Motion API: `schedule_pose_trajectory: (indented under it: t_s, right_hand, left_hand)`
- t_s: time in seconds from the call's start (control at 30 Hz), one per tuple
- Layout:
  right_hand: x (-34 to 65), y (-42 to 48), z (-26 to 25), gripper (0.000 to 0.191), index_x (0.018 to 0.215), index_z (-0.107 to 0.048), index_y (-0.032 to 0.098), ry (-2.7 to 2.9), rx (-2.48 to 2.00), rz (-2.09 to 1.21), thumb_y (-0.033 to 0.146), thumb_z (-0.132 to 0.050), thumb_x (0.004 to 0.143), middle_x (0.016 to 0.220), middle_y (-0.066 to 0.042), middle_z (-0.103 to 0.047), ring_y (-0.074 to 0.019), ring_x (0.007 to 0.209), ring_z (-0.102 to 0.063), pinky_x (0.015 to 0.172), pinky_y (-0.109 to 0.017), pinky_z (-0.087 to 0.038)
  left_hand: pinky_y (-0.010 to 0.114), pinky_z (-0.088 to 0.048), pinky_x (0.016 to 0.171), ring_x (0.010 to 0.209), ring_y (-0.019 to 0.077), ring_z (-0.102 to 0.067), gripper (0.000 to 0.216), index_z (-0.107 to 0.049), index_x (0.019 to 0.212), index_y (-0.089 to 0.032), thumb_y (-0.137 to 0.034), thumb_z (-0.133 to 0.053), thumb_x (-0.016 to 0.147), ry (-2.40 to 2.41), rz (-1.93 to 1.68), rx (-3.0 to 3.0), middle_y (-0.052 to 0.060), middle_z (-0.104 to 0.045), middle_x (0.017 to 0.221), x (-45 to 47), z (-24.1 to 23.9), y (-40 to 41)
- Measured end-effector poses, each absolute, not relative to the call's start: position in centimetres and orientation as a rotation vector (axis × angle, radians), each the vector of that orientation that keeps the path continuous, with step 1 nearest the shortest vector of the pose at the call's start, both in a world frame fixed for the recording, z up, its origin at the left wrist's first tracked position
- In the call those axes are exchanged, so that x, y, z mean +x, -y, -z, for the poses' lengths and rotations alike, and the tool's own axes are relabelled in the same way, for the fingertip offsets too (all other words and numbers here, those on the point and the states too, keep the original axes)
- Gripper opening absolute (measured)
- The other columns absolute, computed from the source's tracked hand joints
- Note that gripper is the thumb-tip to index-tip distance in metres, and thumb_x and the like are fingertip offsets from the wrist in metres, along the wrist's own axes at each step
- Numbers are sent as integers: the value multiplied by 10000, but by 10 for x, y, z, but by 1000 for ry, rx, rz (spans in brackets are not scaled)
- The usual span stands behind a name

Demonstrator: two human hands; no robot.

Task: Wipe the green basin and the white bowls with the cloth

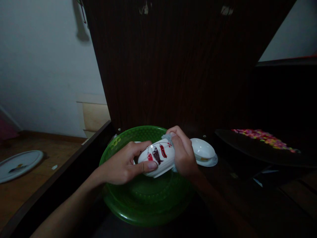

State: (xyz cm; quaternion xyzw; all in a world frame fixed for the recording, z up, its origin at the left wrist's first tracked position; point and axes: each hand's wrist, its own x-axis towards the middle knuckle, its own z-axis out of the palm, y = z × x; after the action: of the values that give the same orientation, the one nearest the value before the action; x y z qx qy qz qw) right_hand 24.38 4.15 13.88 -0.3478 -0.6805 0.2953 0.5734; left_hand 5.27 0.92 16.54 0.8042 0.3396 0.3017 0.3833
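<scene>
A white bowl (162, 159) with red chilli and dark fish pictures is tilted on its side over a green plastic basin (146, 216). My left hand (123, 165) grips the bowl's left end, thumb on the near side and fingers behind. At the other end my right hand (183, 152) is closed around a grey-blue cloth (174, 168) pressed to the bowl; part of the cloth is hidden by the fingers. Behind my left hand, another white dish edge shows inside the basin. Right of the basin, a second white bowl (203, 149) rests on a white plate (215, 162).
A dark wooden panel (173, 66) rises behind the basin. A dark raised edge (61, 175) runs along the left. On the floor at far left lies a white oval lid-like object (22, 165). Colourful small pieces (267, 138) lie on a dark surface at right.
</scene>
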Motion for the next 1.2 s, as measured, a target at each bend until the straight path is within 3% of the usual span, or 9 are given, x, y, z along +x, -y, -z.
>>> schedule_pose_trajectory:
  t_s: [0.53,0.8,0.93,1.07,1.2]
  right_hand:
    - [240,-30,-144,208,835,-485,232,1736,-829,-498,250,-333,977,748,-8,-553,-172,694,-539,608,-313,-378]
    - [231,-30,-139,205,815,-467,236,1841,-759,-279,217,-337,972,748,-30,-554,-197,711,-533,654,-340,-398]
    - [231,-37,-136,237,790,-472,232,1871,-778,-432,258,-357,996,725,-9,-559,-170,668,-528,631,-311,-395]
    - [238,-47,-138,158,923,-547,225,1715,-699,-774,320,-440,990,764,5,-616,-149,665,-576,617,-279,-441]
    - [239,-61,-137,102,981,-572,225,1418,-555,-928,272,-495,933,967,-47,-690,-178,861,-662,786,-341,-532]
  left_hand:
    - [234,-390,562,651,129,-506,275,-606,908,-144,-419,-597,918,-860,-722,2123,3,-602,763,53,-164,-7]
    - [221,-345,537,586,104,-441,248,-604,865,-153,-396,-614,912,-898,-760,2152,-45,-513,676,62,-159,-11]
    - [228,-310,515,557,103,-407,306,-625,883,-143,-443,-588,926,-963,-770,2125,-54,-477,632,66,-151,-17]
    - [232,-322,533,580,112,-436,311,-606,869,-154,-451,-556,948,-1002,-803,2159,-45,-492,657,67,-150,-19]
    - [231,-312,519,555,107,-438,279,-573,834,-169,-420,-550,956,-1036,-849,2220,-50,-481,645,67,-151,-16]
